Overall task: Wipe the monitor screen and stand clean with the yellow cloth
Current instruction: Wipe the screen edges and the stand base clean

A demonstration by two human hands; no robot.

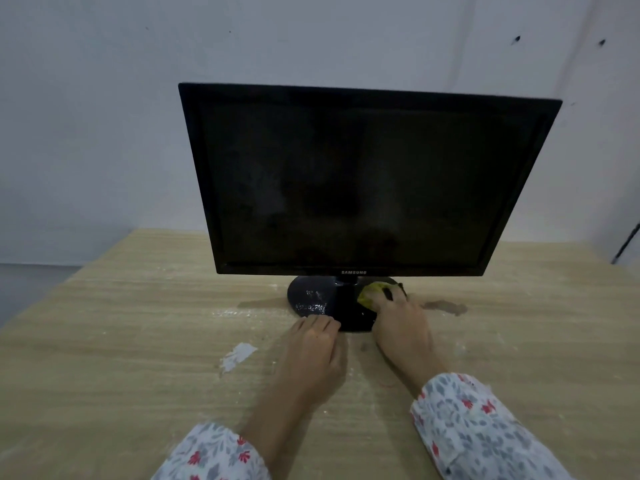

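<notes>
- Monitor [360,178] stands upright near the back of the wooden surface [138,323], its round black stand [313,301] just in front of both hands.
- Yellow cloth [370,295] sits bunched on the stand's right side, under the right hand [398,323].
- Best done, I judge, by sweeping the cloth round the base (the left half looks speckled) while bracing it.
- Right hand reaches forward, fingers curled over the cloth, pressing down.
- Left hand [313,348] lies flat, fingers together, tips touching the stand's front edge.
</notes>
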